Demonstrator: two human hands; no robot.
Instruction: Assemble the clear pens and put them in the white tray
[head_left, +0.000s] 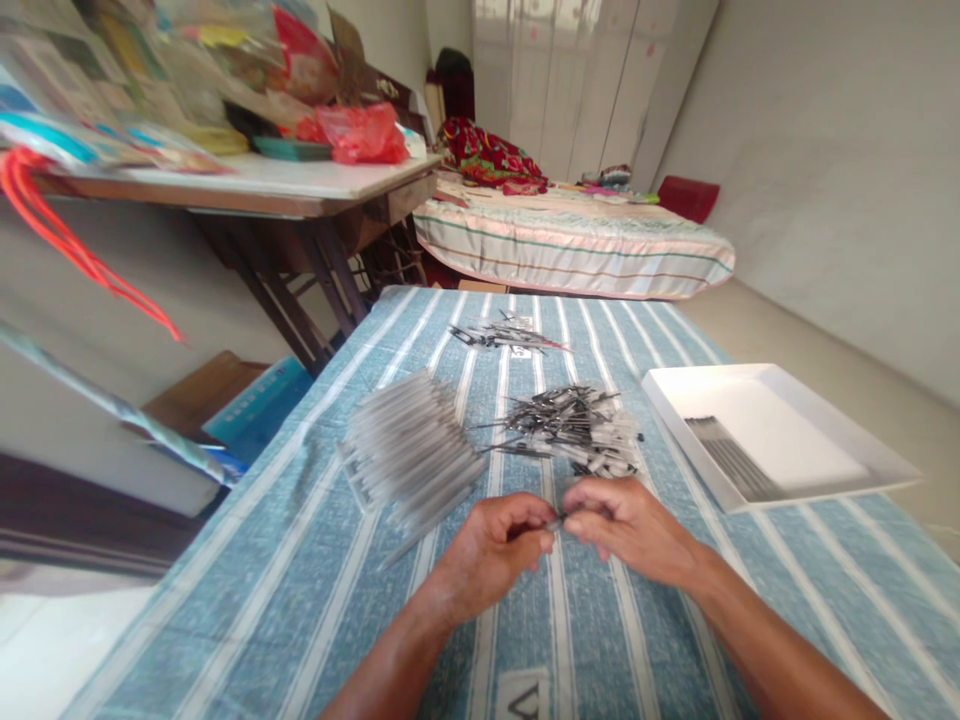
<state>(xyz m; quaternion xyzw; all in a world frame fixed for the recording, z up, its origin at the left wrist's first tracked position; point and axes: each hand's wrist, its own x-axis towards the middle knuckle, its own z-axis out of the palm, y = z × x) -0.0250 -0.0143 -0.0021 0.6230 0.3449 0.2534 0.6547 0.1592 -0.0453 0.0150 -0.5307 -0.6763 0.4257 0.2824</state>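
My left hand (508,538) and my right hand (626,525) meet over the near middle of the table, fingertips almost touching. Both pinch a small, thin grey-and-dark piece (556,522), mostly hidden by the fingers; it looks like a pen part. Just beyond my right hand lies a loose pile of short black and whitish pen parts (574,425). To the left of my hands is a stack of clear, slim tubes (412,450), blurred, lying side by side. On the right, a shallow white box (817,425) holds a row of several grey pens with dark ends (731,458).
Farther back on the striped blue tablecloth (315,570) lies a smaller heap of thin dark pieces (510,335). A cluttered side table (300,185) with a red plastic bag (364,130) stands at left. Beyond the table is a bed (570,240). An orange cord (82,260) hangs at left.
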